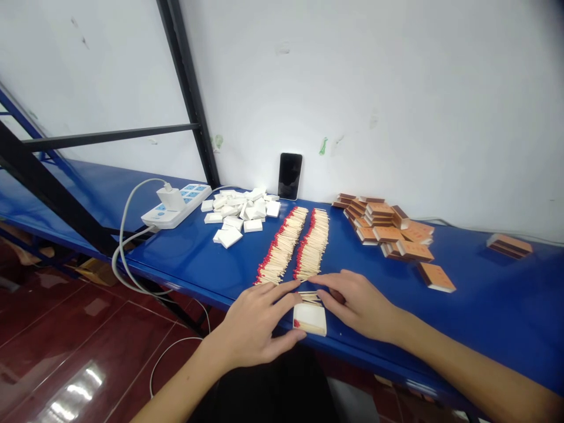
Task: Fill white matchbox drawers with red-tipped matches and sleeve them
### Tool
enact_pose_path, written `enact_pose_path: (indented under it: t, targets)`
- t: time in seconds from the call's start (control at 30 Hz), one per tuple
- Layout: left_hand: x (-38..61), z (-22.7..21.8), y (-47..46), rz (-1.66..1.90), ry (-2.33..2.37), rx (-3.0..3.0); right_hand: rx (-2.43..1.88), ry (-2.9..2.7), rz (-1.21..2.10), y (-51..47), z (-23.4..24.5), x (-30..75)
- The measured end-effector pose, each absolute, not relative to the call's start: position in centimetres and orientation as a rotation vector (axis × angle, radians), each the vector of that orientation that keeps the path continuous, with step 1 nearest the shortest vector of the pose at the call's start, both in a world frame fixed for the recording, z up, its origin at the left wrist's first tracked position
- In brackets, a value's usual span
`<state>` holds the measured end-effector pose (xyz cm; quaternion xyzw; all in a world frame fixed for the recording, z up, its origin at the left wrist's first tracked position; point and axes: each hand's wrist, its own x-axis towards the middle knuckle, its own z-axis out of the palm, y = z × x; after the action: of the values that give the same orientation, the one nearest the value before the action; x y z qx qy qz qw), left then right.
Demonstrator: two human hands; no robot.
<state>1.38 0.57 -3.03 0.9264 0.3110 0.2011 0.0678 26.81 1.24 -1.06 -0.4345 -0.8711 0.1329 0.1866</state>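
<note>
Left hand: fingers spread, thumb wide apart, fingertips at left ends of a small batch of matches. Right hand: index and thumb slightly parted at right ends — cannot tell whether gripping. Batch sits at near edge of counter, just beyond white tray — two match rows farther off

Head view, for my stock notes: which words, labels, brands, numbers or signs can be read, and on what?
No text can be read.
Orange boxes: faint print on top, too small and blurred to read.
Power strip: tiny markings, too small to read.
White tray by the hands: no print visible.
Phone: dark screen, no lettering visible.
</note>
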Motion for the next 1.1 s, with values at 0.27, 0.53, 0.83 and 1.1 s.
enact_pose_path:
  t: [0.27, 0.53, 0.83, 1.1]
  targets:
    - [1.46, -2.77, 0.56, 0.642, 0.927, 2.786, -1.232, -2.447, 0.37, 1.26, -0.89, 26.74]
    - [1.45, -2.88, 0.59, 0.651, 0.934, 2.782, -1.21, -2.442, 0.356, 1.29, -1.0, 26.78]
    - [1.54, -2.64, 0.55, 0.647, 0.938, 2.782, -1.256, -2.45, 0.393, 1.22, -0.67, 26.67]
    - [1.42, -2.64, 0.57, 0.608, 0.953, 2.762, -1.281, -2.458, 0.363, 1.25, -0.7, 26.62]
